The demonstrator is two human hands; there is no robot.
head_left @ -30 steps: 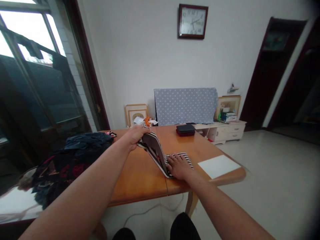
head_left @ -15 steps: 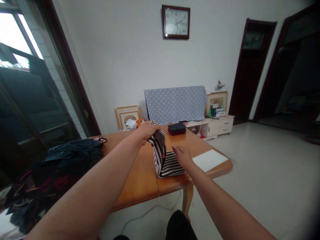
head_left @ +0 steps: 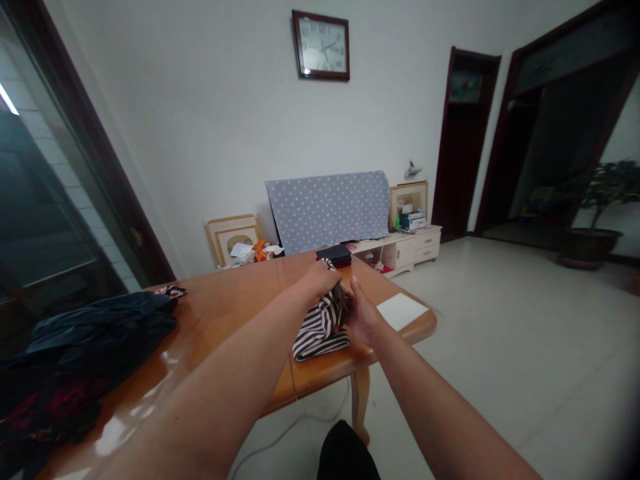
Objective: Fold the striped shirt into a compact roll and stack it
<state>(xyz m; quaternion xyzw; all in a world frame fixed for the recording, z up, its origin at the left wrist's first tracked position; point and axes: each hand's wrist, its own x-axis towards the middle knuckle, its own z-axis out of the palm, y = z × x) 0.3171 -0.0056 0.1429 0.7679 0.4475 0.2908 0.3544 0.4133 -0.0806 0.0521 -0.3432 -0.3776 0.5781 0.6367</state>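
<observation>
A brown-and-white striped cloth point(head_left: 320, 331) lies bunched and partly folded near the front edge of the wooden table point(head_left: 240, 293). My left hand point(head_left: 323, 277) grips its raised upper part, with the fingertips partly hidden. Against the right side of that raised part is my right hand point(head_left: 363, 313), its thumb pointing up and its other fingers mostly hidden behind the cloth. Just beyond the hands sits a small stack of dark folded items point(head_left: 335, 255). To the right, a white sheet point(head_left: 401, 310) lies flat near the table corner.
Dark clothes point(head_left: 100, 333) are heaped on the table's left side, with a small patterned cloth point(head_left: 171, 291) at their far end. Behind the table stand picture frames, a spotted blue cover point(head_left: 330, 207) and a low white cabinet point(head_left: 420, 247).
My left hand has brought the lifted striped cloth over to the right, and my right hand now meets it. The view has turned to the right, showing a potted plant.
</observation>
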